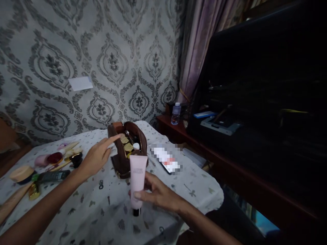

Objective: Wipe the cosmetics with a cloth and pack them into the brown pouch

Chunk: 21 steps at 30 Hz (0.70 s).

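Note:
A pale pink squeeze tube with a dark cap stands upright, cap down, in my right hand. Thumb and fingers close around its lower half, in front of the bag. My left hand reaches to the brown zip bag. Its index finger is stretched out over the bag's left rim, and the thumb is apart from it. The bag's mouth gapes, showing gold round items, a white cap and some dark items inside. The bag's lower front is partly hidden by the tube.
Cosmetics lie left on the patterned tablecloth: a dark tube, a round beige-topped jar, a red item and brushes. A phone lies right of the bag. A bottle stands on the brown ledge beside a large dark screen.

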### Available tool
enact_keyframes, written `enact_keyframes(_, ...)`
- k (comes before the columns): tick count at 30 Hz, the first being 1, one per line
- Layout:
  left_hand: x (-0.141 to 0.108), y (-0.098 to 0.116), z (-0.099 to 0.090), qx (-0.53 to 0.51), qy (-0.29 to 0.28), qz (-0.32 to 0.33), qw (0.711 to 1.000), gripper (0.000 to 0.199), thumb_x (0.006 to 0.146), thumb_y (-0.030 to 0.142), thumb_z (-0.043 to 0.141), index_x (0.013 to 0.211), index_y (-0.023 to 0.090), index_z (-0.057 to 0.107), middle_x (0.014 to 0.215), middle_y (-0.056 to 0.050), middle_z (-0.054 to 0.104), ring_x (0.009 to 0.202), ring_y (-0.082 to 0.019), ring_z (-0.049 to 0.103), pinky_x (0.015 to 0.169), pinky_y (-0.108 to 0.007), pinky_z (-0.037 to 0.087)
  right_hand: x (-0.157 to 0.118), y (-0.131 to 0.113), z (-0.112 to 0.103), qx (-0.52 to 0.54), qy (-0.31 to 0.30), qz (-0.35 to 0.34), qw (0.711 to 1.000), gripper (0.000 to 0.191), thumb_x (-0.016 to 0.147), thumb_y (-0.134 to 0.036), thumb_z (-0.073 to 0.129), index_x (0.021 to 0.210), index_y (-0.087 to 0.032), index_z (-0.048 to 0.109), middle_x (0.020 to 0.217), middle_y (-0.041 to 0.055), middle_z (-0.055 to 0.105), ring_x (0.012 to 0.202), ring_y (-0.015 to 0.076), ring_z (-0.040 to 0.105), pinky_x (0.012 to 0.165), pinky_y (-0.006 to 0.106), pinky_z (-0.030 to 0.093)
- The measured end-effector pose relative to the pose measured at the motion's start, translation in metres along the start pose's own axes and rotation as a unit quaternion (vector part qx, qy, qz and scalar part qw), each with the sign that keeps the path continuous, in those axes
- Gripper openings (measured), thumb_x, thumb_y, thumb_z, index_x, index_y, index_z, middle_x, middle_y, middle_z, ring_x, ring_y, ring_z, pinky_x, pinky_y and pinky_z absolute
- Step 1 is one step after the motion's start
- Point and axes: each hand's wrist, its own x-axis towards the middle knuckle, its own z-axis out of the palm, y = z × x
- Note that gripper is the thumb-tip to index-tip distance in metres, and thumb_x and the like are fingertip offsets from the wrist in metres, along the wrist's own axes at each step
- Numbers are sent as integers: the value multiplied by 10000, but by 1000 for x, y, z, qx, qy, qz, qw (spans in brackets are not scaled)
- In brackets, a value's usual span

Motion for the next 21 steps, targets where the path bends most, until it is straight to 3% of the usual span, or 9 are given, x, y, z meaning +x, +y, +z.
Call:
enact_keyframes(3,11,-3,-1,142,-70,4,987,558,898,143,298,1401,285,492,1051,-67,606,776,-201,643,654,-288,481,0,-11,-14,1,39,-20,999,422,807,-476,727,1107,-206,604,958,44,680,858,187,628,753,332,517)
enact_keyframes(6,9,-8,2,206,-84,11,975,552,887,120,313,1387,277,486,1045,-61,603,737,-203,640,593,-282,456,5,-17,-28,-8,91,-51,995,391,816,-496,714,1057,-208,605,950,45,688,846,186,641,735,323,525)
enact_keyframes(12,-6,-24,14,186,-42,12,982,503,906,131,311,1377,243,446,1094,-66,615,880,-225,647,693,-299,477,20,-22,-51,-3,152,-70,986,396,793,-539,724,990,-216,609,888,38,719,783,195,682,683,325,557)
enact_keyframes(16,-5,-27,19,184,-38,12,982,511,889,112,310,1360,238,463,1073,-65,616,845,-222,636,677,-299,461,32,-29,-59,-11,177,-84,981,398,781,-543,732,960,-201,637,888,43,729,731,179,678,637,303,565)
enact_keyframes(21,-5,-30,24,160,-16,23,987,522,873,111,334,1365,240,453,1076,-58,607,847,-206,621,697,-279,457,59,-56,-67,-61,206,-127,968,298,775,-448,749,876,-177,677,818,33,715,690,161,654,634,287,555)
